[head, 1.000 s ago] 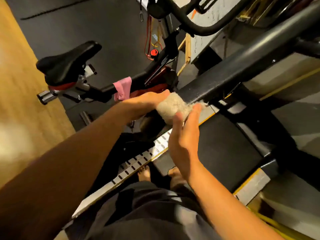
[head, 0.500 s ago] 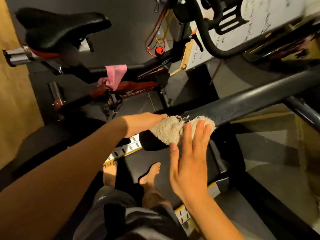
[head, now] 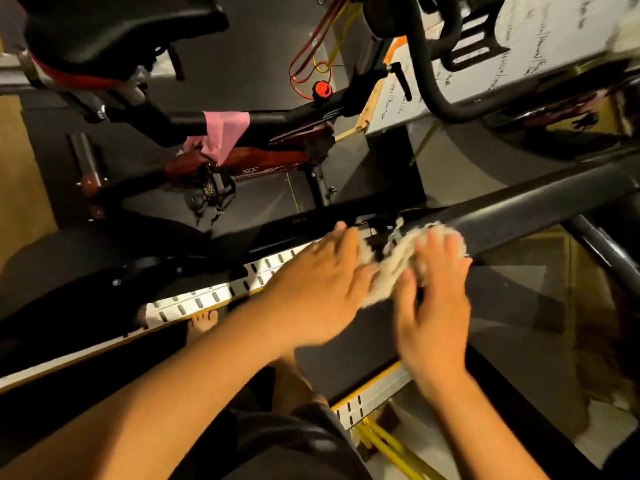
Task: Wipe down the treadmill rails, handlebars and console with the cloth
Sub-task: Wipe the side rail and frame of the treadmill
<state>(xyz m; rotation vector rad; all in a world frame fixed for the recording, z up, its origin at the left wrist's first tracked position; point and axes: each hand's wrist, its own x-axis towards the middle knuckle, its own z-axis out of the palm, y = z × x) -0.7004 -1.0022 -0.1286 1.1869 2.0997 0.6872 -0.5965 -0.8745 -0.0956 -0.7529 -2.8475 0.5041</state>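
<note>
My left hand [head: 318, 289] blurs, hiding the nine-o'clock end of the cloth [head: 391, 266]; my right fingers [head: 434, 251] cover its three-o'clock end. The whiteboard [head: 540, 46] at one o'clock is unreadable.

Dark grey shorts [head: 284, 445]; arms [head: 156, 393] bare from left hand [head: 322, 292] and right hand [head: 433, 327] back — bare feet [head: 204, 322] just beyond the shorts.

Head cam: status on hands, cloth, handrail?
Right hand grips cloth on handrail. Left hand touches cloth end, grip blurred. No obstruction seen on rail.
</note>
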